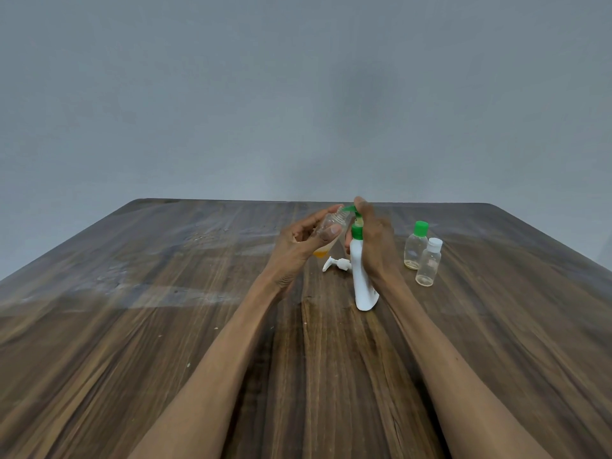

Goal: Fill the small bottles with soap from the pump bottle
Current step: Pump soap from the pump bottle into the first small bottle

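Dark wood-grain table is carrying everything. Tall white plastic pump bottle w/ green pump head is standing upright near centre; right hand is wrapping its fingers round the neck, index finger reaching over the pump top, apparently pressing.

Left hand is gripping a small clear plastic bottle, uncapped, tilted, mouth meeting the green nozzle; a bit of amber soap is pooling at its base, so fill is only just starting, by my read.

Two more small clear bottles, one w/ green cap, one w/ white cap, are waiting just right of the pump bottle, both capped, approx. empty. Still to do: those two, plus most of the held one.

A small white pump cap is lying loose between the hands.
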